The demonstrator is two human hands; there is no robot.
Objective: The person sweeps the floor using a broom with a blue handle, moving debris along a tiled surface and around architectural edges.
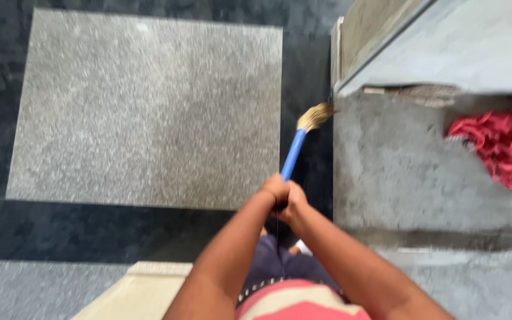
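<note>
A broom with a blue handle (293, 155) and straw-coloured bristles (315, 115) points away from me, its bristles down at the dark floor strip beside a grey concrete step. My left hand (272, 189) and my right hand (294, 204) are clasped together around the near end of the handle, right in front of my body. The bristles are blurred.
A large light-grey speckled stone slab (143, 106) framed by dark stone fills the left. On the right rises a rough concrete ledge (398, 172) with a red cloth (499, 148) on it. A pale slab (131, 290) lies at the bottom left.
</note>
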